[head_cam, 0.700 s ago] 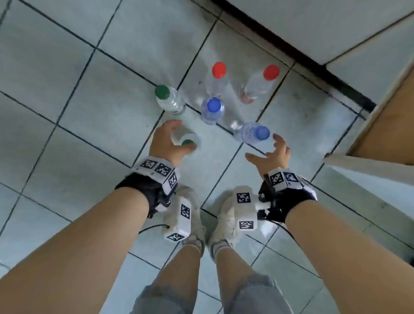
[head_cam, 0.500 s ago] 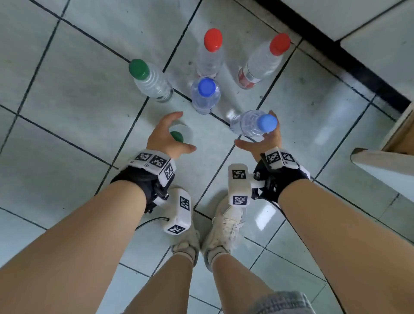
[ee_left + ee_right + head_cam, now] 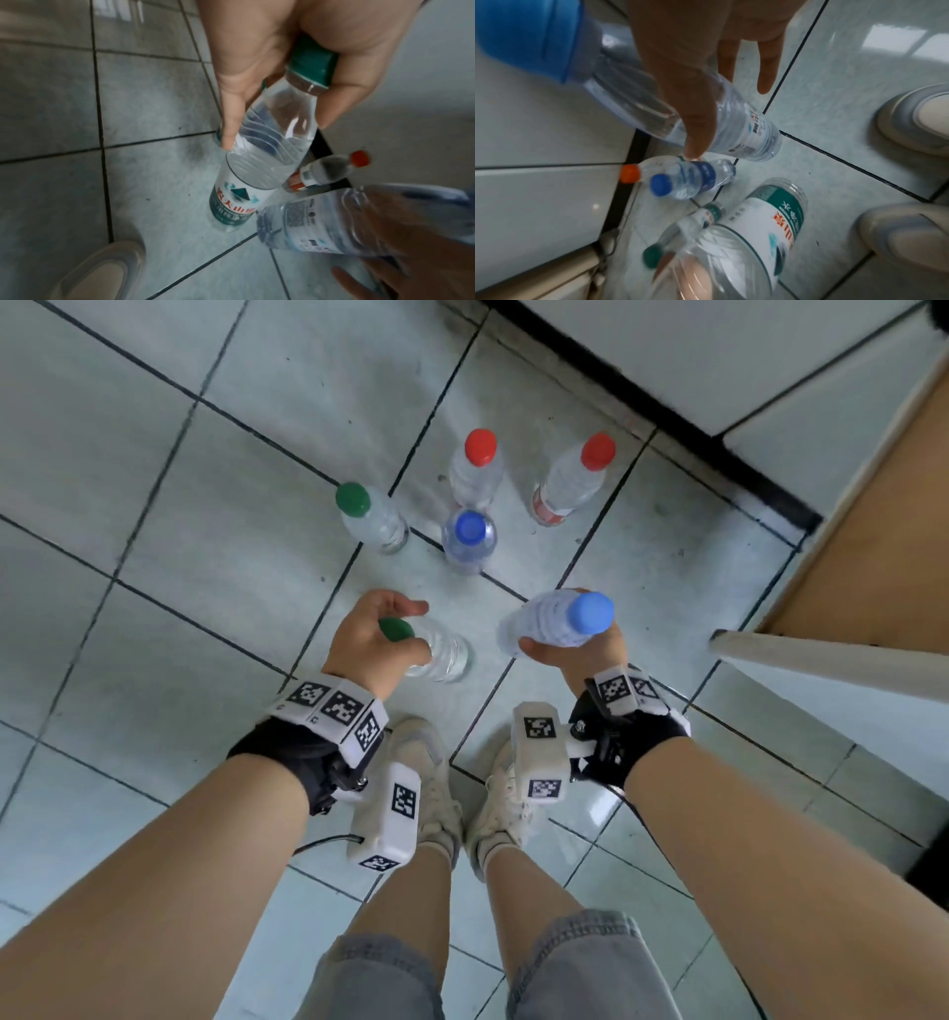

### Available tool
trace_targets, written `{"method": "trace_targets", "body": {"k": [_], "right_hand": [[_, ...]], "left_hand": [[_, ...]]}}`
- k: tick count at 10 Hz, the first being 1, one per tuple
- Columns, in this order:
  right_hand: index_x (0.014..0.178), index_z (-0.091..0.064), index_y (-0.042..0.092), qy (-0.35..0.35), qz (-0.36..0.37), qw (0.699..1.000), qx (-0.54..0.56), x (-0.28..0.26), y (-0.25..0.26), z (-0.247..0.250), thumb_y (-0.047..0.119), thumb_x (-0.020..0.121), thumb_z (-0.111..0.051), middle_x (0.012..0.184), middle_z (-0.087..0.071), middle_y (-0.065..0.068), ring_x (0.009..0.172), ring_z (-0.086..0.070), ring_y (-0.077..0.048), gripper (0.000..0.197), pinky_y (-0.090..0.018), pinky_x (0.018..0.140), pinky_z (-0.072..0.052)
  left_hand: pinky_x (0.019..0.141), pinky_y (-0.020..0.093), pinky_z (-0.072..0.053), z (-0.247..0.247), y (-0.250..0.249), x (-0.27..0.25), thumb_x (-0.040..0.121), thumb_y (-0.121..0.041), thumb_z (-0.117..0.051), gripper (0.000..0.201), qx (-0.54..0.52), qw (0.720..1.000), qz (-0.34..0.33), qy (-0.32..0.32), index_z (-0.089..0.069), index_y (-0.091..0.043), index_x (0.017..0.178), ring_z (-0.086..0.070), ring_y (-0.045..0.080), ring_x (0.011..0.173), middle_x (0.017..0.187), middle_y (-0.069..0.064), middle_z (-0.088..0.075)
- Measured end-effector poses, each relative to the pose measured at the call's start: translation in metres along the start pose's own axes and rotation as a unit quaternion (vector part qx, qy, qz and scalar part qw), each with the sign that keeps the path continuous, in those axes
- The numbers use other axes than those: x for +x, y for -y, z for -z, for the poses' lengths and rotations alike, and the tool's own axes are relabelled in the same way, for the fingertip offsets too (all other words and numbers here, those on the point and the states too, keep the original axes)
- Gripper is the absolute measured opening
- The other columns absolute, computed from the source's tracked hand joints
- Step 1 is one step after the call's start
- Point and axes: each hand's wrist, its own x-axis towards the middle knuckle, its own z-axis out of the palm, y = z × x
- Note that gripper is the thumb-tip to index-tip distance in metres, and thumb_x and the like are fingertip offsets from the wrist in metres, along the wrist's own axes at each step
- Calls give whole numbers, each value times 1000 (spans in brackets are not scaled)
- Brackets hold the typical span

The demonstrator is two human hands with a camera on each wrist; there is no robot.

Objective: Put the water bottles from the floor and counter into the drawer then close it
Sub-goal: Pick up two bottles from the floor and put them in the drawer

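Observation:
My left hand [image 3: 408, 634] grips the neck of a green-capped water bottle [image 3: 444, 652], tilted just over the floor. The left wrist view shows the thumb and fingers [image 3: 227, 132] curled round that green-capped bottle [image 3: 277, 142] just below its cap. My right hand [image 3: 565, 647] holds a blue-capped bottle [image 3: 552, 621], tilted with its cap to the right, clear of the tiles. In the right wrist view its fingers [image 3: 693, 125] wrap that blue-capped bottle [image 3: 734, 125]. Several more bottles stand beyond: green-capped [image 3: 371, 518], blue-capped [image 3: 468, 541], two red-capped [image 3: 477, 464] [image 3: 570, 482].
An open drawer [image 3: 873, 531] with a wooden inside juts in at the right, its white front panel [image 3: 821, 660] close to my right hand. A white cabinet with a black plinth [image 3: 667, 423] runs behind the bottles. My shoes [image 3: 436, 793] stand on the tiles below my hands.
Both hands have closed round their bottles. The right hand has raised and tilted the blue-capped bottle. The left hand has tipped the green-capped one toward the right.

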Motion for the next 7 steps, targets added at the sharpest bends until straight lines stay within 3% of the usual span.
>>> {"method": "trace_targets", "body": {"k": [1, 2, 3, 4, 5, 6, 7], "right_hand": [[122, -48, 4, 4, 1, 999, 46, -71, 60, 7, 14, 65, -80, 103, -52, 1, 91, -51, -14, 66, -16, 71, -42], [109, -46, 17, 10, 14, 997, 70, -122, 115, 20, 30, 52, -83, 108, -56, -3, 92, -55, -17, 69, -26, 81, -47], [115, -51, 20, -17, 75, 994, 83, -170, 167, 41, 49, 36, -82, 124, -58, -11, 110, -59, -26, 90, -45, 95, -49], [104, -60, 26, -19, 140, 982, 125, -208, 221, 70, 51, 35, -83, 115, -63, -14, 105, -61, -29, 77, -52, 94, -49], [83, -59, 25, -31, 211, 957, 195, -241, 264, 111, 29, 49, -83, 83, -68, 2, 79, -63, -16, 42, -38, 77, -53], [86, -57, 20, -57, 256, 931, 254, -263, 288, 159, 8, 58, -74, 68, -71, 18, 67, -63, 5, 34, -13, 65, -49], [90, -58, 15, -102, 267, 914, 286, -275, 286, 214, 17, 51, -78, 75, -71, 12, 72, -64, 1, 44, -14, 69, -50]], "left_hand": [[78, 30, -47, 23, -56, -54, 70, 9, -56, 39, 11, 999, -28, 25, -41, -27, 75, -54, 8, 84, 103, -10, -64], [76, 30, -46, 47, -124, -103, 66, 9, -55, 36, 35, 995, -66, 61, -39, -22, 74, -60, 14, 92, 104, -6, -67], [77, 37, -45, 66, -192, -145, 58, 1, -54, 31, 61, 988, -118, 81, -38, -21, 73, -60, 25, 92, 103, -4, -71], [63, 25, -39, 77, -262, -181, 53, -4, -50, 27, 83, 975, -176, 103, -35, -22, 68, -55, 16, 77, 104, -5, -72], [57, 18, -39, 71, -331, -215, 54, -5, -52, 26, 104, 956, -246, 123, -35, -22, 65, -58, 1, 68, 105, -7, -72], [75, 34, -46, 41, -388, -244, 56, -4, -53, 26, 129, 926, -320, 153, -38, -22, 66, -66, 18, 91, 104, -7, -71], [81, 34, -46, -4, -426, -267, 56, -4, -54, 26, 151, 897, -366, 198, -37, -22, 66, -65, 15, 100, 105, -8, -71]]}}
